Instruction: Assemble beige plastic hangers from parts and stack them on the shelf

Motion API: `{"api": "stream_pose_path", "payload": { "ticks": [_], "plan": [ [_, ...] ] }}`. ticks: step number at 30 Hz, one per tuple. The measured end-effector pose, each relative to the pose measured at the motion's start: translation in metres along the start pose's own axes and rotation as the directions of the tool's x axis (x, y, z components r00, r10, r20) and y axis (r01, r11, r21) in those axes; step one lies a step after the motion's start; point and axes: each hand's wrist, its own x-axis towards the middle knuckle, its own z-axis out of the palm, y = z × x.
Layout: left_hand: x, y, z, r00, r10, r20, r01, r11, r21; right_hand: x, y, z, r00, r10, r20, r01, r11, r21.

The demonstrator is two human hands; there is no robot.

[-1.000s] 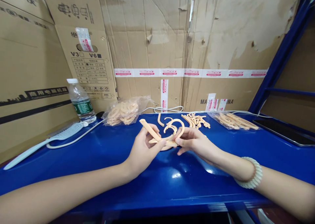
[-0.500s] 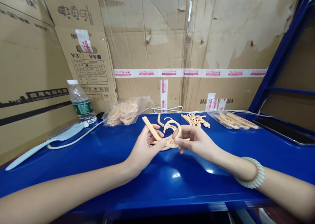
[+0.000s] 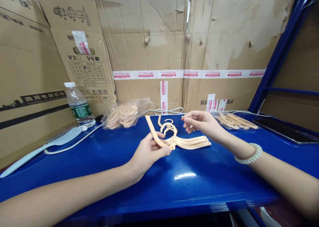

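Observation:
My left hand (image 3: 149,152) is closed on a beige plastic hanger piece (image 3: 156,134), a long arm that slants up and away from the fingers, with a curved hook at its lower end. Further right, my right hand (image 3: 203,122) hovers over the back of the table, thumb and fingers drawn together. Whether anything sits in that pinch is hidden. Several hanger arms (image 3: 195,142) lie side by side just right of my left hand. Behind the held piece are loose hooks (image 3: 168,120) and a short arm (image 3: 159,121).
A bag of beige hooks (image 3: 122,114) and a bag of arms (image 3: 233,120) lie at the back of the blue table (image 3: 139,193). Leftward are a water bottle (image 3: 79,105) and pale blue hairbrush (image 3: 62,137); a dark tablet (image 3: 281,130) lies right. Cardboard (image 3: 149,47) stands behind.
My right hand has let go of the hanger piece and moved right and back, over the loose small parts. My left hand still holds the piece.

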Motion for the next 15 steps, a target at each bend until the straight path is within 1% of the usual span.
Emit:
{"api": "stream_pose_path", "payload": {
  "ticks": [1, 2, 3, 4, 5, 6, 7, 9, 11, 15],
  "plan": [
    [0.000, -0.001, 0.000, 1.000, -0.001, 0.005, 0.001, 1.000, -0.004, 0.004, 0.004, -0.011, 0.999, -0.042, -0.028, 0.039, 0.991, -0.126],
    [0.000, -0.001, 0.000, 1.000, -0.003, 0.011, 0.003, 1.000, -0.006, 0.008, 0.007, -0.022, 0.995, -0.093, -0.028, 0.081, 0.950, -0.301],
    [0.000, -0.001, 0.001, 1.000, -0.006, 0.015, 0.006, 1.000, -0.009, 0.011, 0.011, -0.032, 0.990, -0.144, 0.006, 0.128, 0.863, -0.488],
    [0.000, -0.001, 0.001, 1.000, -0.007, 0.018, 0.007, 1.000, -0.010, 0.014, 0.016, -0.040, 0.983, -0.174, 0.065, 0.175, 0.751, -0.636],
    [0.000, -0.001, 0.001, 1.000, -0.007, 0.021, 0.007, 1.000, -0.010, 0.016, 0.020, -0.047, 0.974, -0.180, 0.138, 0.223, 0.646, -0.730],
    [0.000, -0.001, 0.001, 1.000, -0.007, 0.025, 0.008, 1.000, -0.009, 0.018, 0.024, -0.051, 0.963, -0.167, 0.213, 0.270, 0.570, -0.776],
    [0.000, -0.001, 0.001, 1.000, -0.008, 0.030, 0.009, 1.000, -0.009, 0.019, 0.028, -0.054, 0.950, -0.143, 0.278, 0.311, 0.531, -0.788],
    [0.000, -0.001, 0.001, 0.999, -0.010, 0.033, 0.010, 1.000, -0.011, 0.021, 0.037, -0.054, 0.929, -0.101, 0.357, 0.355, 0.518, -0.778],
    [0.001, -0.001, 0.001, 0.999, -0.008, 0.035, 0.008, 1.000, -0.013, 0.023, 0.045, -0.052, 0.921, -0.083, 0.379, 0.366, 0.514, -0.776],
    [0.001, -0.001, 0.000, 0.999, 0.006, 0.045, -0.005, 1.000, -0.018, 0.027, 0.056, -0.047, 0.924, -0.090, 0.372, 0.364, 0.507, -0.782]
  ]
}}
